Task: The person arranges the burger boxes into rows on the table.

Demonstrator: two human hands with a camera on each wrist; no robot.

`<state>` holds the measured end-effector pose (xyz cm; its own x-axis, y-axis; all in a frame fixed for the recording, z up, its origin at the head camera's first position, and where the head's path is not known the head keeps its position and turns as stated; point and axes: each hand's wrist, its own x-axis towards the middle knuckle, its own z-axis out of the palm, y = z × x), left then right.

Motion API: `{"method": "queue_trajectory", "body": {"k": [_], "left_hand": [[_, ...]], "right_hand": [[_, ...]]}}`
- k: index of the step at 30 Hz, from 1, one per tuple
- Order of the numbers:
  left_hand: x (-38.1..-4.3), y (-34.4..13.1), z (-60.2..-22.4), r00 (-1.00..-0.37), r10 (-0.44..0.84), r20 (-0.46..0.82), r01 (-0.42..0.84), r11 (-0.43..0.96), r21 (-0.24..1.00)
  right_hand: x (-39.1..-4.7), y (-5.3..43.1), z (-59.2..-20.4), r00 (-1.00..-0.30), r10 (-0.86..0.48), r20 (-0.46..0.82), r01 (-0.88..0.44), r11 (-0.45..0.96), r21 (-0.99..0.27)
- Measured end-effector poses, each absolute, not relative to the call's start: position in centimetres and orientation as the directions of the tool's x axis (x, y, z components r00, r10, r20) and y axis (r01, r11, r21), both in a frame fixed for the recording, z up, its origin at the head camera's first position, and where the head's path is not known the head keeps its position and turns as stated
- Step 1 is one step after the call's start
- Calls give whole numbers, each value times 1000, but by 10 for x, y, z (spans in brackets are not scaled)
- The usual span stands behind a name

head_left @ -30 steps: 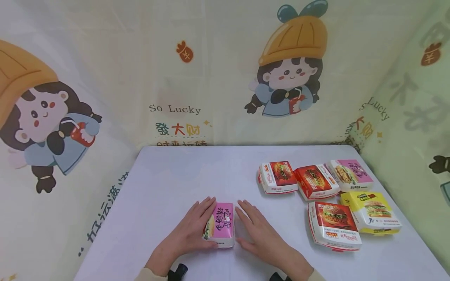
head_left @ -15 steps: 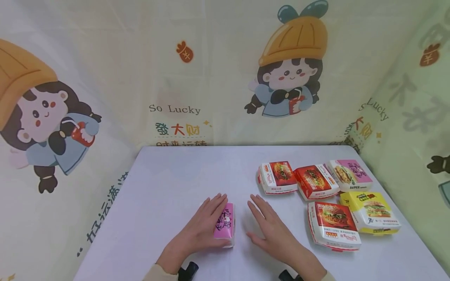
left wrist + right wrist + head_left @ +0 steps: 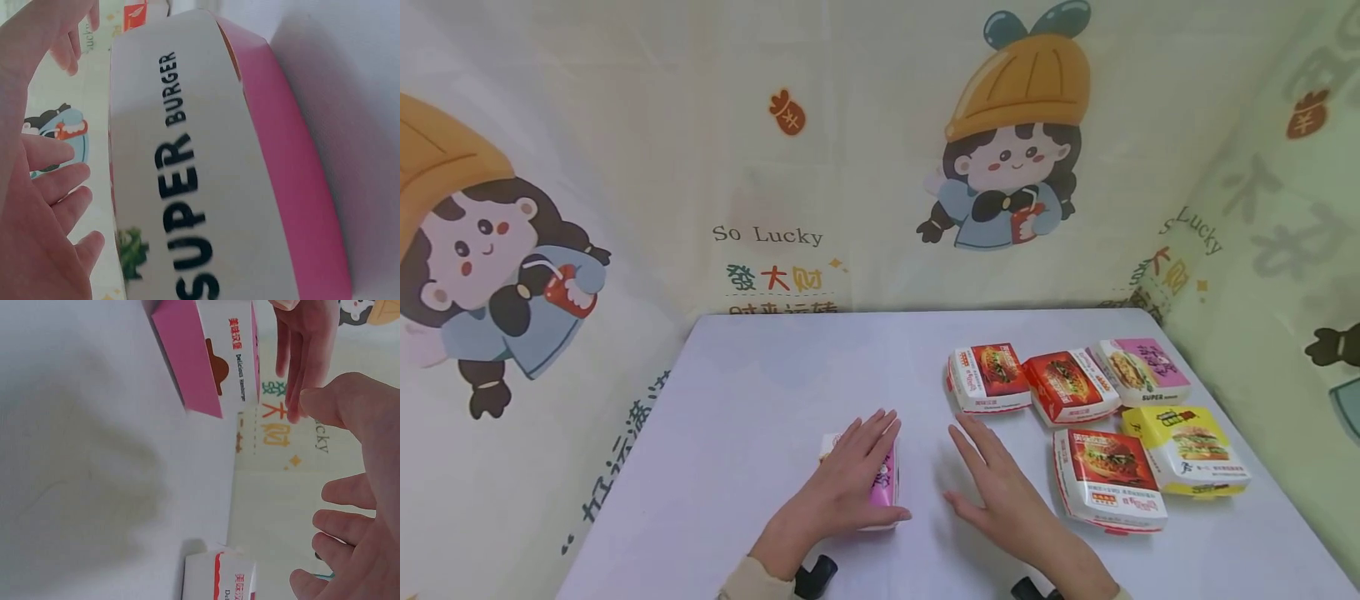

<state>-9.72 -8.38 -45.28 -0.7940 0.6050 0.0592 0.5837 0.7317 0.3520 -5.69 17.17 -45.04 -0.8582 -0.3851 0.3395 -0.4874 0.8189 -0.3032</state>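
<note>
Hovering with the left hand (image 3: pixel 846 481) over a pink-and-white cardboard burger box (image 3: pixel 883 493) at lower centre of the head view, hiding much of its top, yet clear of it as seen from the right wrist. Hovering likewise with the right hand (image 3: pixel 1002 497), right of the box and apart from it. With both hands loosely spread, fingers straight and thumbs out. Showing SUPER BURGER along the white side in the left wrist view, with the box flat on a white bench (image 3: pixel 760 375). Showing, at centre right of the head view, a red-and-white box (image 3: pixel 990 377), a red box (image 3: pixel 1067 387) and a white-and-pink box (image 3: pixel 1142 372) in a back row, then nearer the bottom edge a yellow-and-white box (image 3: pixel 1191 454) just beside a white box with a red printed panel (image 3: pixel 1108 479). Backed by a pale cloth (image 3: pixel 887 100) with cartoon prints across the upper frame.
</note>
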Motion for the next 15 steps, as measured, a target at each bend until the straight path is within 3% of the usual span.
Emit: {"method": "queue_trajectory", "body": {"k": [15], "left_hand": [[-98,-66,-451,-764,641,73,629,716,302]], "right_hand": [[-52,191,-450,-912,-308,272,-385,873,-300]]}}
